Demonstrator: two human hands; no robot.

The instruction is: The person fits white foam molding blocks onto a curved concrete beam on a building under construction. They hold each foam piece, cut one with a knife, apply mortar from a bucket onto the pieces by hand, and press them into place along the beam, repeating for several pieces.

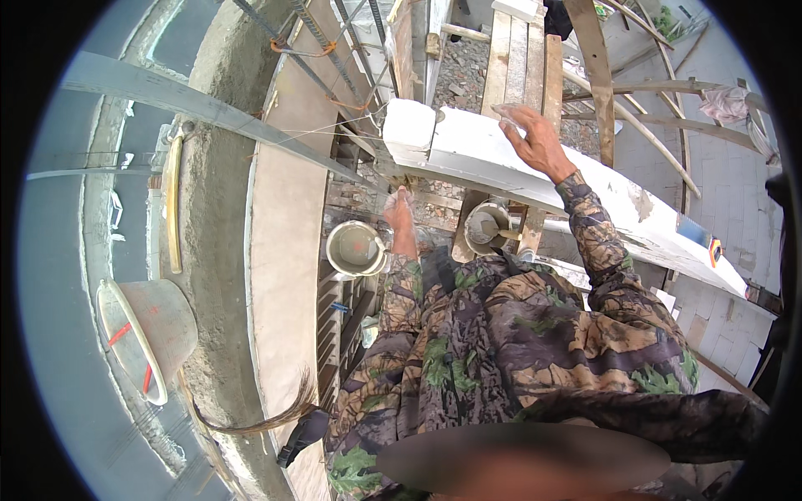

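A low wall of white blocks (493, 138) slants from the middle to the right, with a seam near its left end block (408, 132). My right hand (535, 144) rests on its top, fingers spread and slightly bent, holding nothing I can see. My left hand (401, 215) is below the left end block, fingers closed; what they hold, if anything, is hidden. Just below it stands a pale bucket (337, 255) with grey contents. A second bucket (470, 238) stands farther right, holding grey mortar and a tool with a wooden handle.
A hammer (175, 200) with a yellow handle lies on the concrete ledge (213, 225) at left, near a tilted bucket (171, 321). Steel rebar (313, 46) rises at the top. Planks (518, 71) run beyond the wall. A blue tool (695, 233) lies on the wall's right part.
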